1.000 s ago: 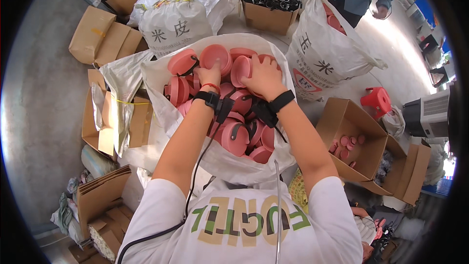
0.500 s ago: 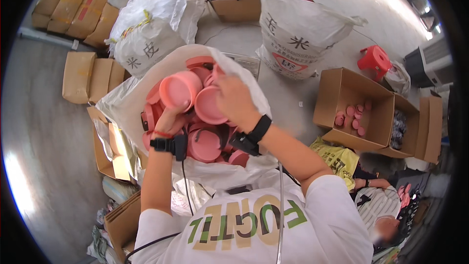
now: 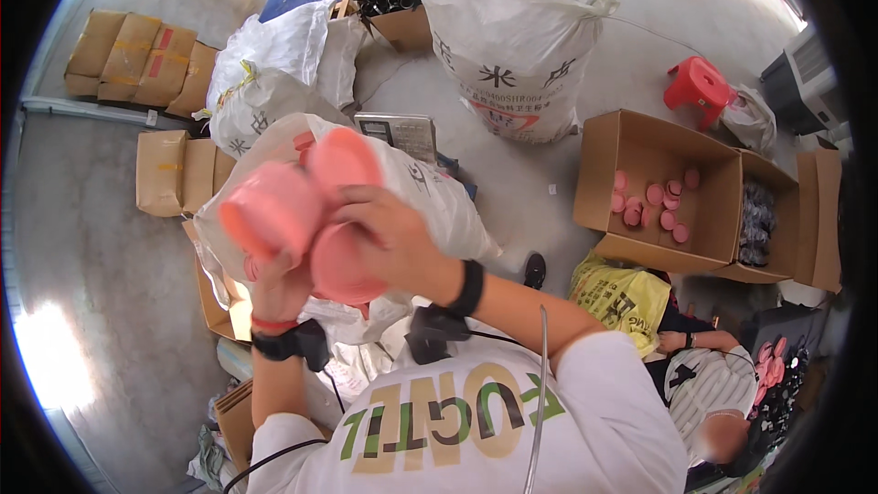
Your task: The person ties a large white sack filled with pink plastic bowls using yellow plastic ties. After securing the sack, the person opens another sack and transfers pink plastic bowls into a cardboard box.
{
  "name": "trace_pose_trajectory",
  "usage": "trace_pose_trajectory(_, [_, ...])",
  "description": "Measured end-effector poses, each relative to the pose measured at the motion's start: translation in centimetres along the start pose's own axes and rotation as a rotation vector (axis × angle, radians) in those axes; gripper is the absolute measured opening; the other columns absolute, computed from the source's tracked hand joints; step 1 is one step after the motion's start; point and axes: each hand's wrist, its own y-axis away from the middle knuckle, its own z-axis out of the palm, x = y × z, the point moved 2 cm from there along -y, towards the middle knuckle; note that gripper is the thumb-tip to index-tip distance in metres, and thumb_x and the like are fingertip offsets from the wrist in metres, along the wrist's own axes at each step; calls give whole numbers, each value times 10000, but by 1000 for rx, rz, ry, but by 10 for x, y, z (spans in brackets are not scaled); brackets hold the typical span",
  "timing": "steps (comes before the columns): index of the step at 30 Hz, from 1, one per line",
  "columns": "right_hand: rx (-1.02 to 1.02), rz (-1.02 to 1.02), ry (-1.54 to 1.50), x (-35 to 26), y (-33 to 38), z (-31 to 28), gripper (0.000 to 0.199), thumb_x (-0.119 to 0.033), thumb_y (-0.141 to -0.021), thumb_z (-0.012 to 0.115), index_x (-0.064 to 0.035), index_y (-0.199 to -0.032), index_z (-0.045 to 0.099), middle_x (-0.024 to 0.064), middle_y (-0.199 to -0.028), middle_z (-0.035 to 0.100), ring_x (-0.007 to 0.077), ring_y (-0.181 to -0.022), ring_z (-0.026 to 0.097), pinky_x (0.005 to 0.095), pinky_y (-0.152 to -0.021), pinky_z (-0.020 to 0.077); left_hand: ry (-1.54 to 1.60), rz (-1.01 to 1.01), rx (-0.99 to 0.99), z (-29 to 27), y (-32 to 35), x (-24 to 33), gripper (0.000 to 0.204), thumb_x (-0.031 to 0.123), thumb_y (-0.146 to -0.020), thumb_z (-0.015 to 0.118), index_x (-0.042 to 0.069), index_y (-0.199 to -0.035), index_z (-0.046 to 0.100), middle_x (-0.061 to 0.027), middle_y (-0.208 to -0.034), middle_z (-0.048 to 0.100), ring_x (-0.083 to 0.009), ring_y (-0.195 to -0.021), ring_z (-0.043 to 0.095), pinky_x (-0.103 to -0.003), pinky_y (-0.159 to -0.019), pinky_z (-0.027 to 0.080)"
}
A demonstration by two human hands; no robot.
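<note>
My left hand (image 3: pixel 280 285) is closed on a pink plastic cup (image 3: pixel 279 210), gripping it low. My right hand (image 3: pixel 398 238) has its fingers curled round another pink cup (image 3: pixel 340 267) beside it. A third pink cup (image 3: pixel 345 163) is above these two, pressed against them; which hand bears it I cannot tell. All three are raised over the open white woven sack (image 3: pixel 439 206) and blurred by motion. My hands and the cups hide most of the sack's mouth, where a little pink shows.
Right of me, a cardboard box (image 3: pixel 599 169) holds several small pink round pieces. A full white sack (image 3: pixel 512 46) stands ahead, a red stool (image 3: pixel 700 87) beyond the box. A flat grey device (image 3: pixel 402 134) lies behind my sack. At lower right another person (image 3: pixel 709 375) works by a yellow bag (image 3: pixel 622 302).
Both hands have lifted the pink cups up and leftward out of the sack's mouth. A third cup is now bunched with the two. The view has shifted, showing a dark shoe.
</note>
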Motion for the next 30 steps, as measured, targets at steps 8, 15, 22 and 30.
trace_pose_trajectory(8, [487,484,486,-19,84,-257,177,-13,-826,567,8,-993,623,89,-1045,623,172,-981,577,295,-873,449,16,-576,-561,236,-105,-150,402,205,-896,603,47,-1247,487,-84,-1154,588,-211,-1032,581,-401,-879,480])
trace_pose_trajectory(15, [640,558,712,-30,114,-449,311,-55,-896,547,60,-1184,519,115,-1100,594,176,-981,586,292,-874,464,-592,-424,-459,361,-107,-181,675,300,-811,701,-100,-1229,354,-163,-965,592,-182,-880,586,-312,-733,496])
trace_pose_trajectory(22, [776,731,637,37,171,-420,272,-85,-908,521,55,-1140,540,98,-1049,612,163,-923,593,268,-817,469,-663,-99,-1013,180,-33,-120,381,224,-927,552,9,-1233,478,-113,-1120,592,-178,-1026,579,-324,-874,468])
trace_pose_trajectory(30, [249,651,176,98,49,-152,238,-83,-914,523,43,-1114,545,112,-995,628,156,-897,615,259,-807,489,-716,172,347,-82,-37,-4,427,206,-921,560,-57,-1243,464,-90,-1074,588,-137,-959,556,-264,-812,456])
